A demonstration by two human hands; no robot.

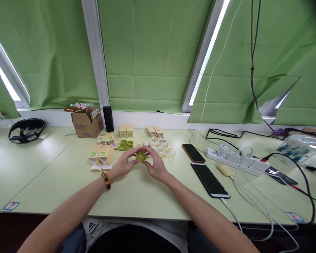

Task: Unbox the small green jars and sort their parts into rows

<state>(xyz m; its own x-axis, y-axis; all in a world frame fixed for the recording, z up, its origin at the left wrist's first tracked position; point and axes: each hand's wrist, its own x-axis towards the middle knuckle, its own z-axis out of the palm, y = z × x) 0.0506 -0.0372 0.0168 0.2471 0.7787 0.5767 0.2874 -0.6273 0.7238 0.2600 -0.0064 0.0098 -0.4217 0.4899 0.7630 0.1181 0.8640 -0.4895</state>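
We see a small green square cup (141, 156) held up in front of the table's (147, 196) middle, grasped between the fingers of both the left hand (125, 162) and the right hand (157, 166). Its recessed face points back toward us, and it sits askew, with a corner turned roughly downward; the outline looks nearly square, so we cannot pick out a long axis. Fingertips cover parts of its edges, and we cannot make out its far side. Beyond the hands, the right fingers partly hide small white cylinders (148, 144), beside clear cups (169, 153) whose yellowish contents are too small to identify. The blurred plastic bag (300, 149) runs toward the right, and both forearms are cut off at the bottom edge.
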